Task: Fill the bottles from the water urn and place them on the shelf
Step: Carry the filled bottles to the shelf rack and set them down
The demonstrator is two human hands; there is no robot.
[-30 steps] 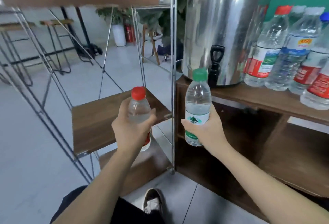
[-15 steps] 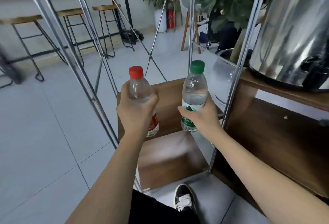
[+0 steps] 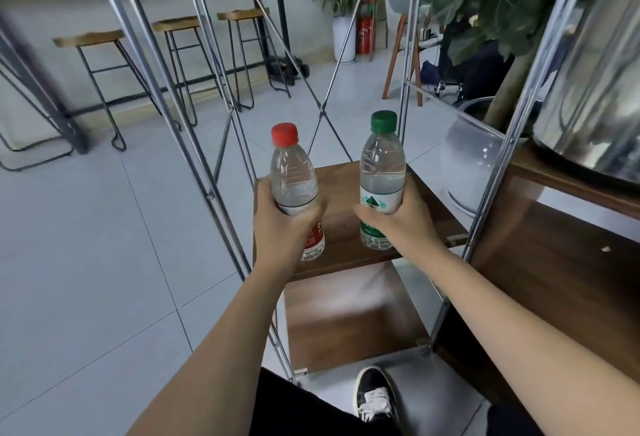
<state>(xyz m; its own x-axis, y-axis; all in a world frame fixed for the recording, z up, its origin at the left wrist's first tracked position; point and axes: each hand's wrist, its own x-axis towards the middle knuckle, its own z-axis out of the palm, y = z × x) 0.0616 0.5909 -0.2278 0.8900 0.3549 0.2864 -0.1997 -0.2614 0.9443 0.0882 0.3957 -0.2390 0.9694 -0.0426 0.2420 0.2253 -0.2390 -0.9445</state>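
Bottles are what I am setting down, one in each grip, both capped and both held upright over the middle wooden shelf board point(image 3: 349, 255) of the metal-framed shelf. Nearest me, my shoe point(image 3: 375, 397) stands on the floor by the bottom board point(image 3: 349, 328), so I judge I am close enough to lower without leaning. My left hand point(image 3: 282, 224) is wrapped round the waist of the red-capped bottle point(image 3: 294, 186), fingers curled over its red label; its base looks to be at or just above the board near the front edge, and I cannot tell whether it touches. My right hand point(image 3: 398, 217) is wrapped the same way round the green-capped bottle point(image 3: 381, 179), whose base sits further back on the board and may already rest there. To do this well I would bring both straight down, keep them vertical, feel each base seat flat, and only then loosen my fingers, sliding the hands back towards me rather than sideways so the bottles, standing near each other, are not knocked together. I would push the red one a little deeper first, since it seems close to the lip. Beyond, the steel water urn point(image 3: 595, 65) stands on the tabletop point(image 3: 571, 186) at right, behind the shelf's upright point(image 3: 498, 172).
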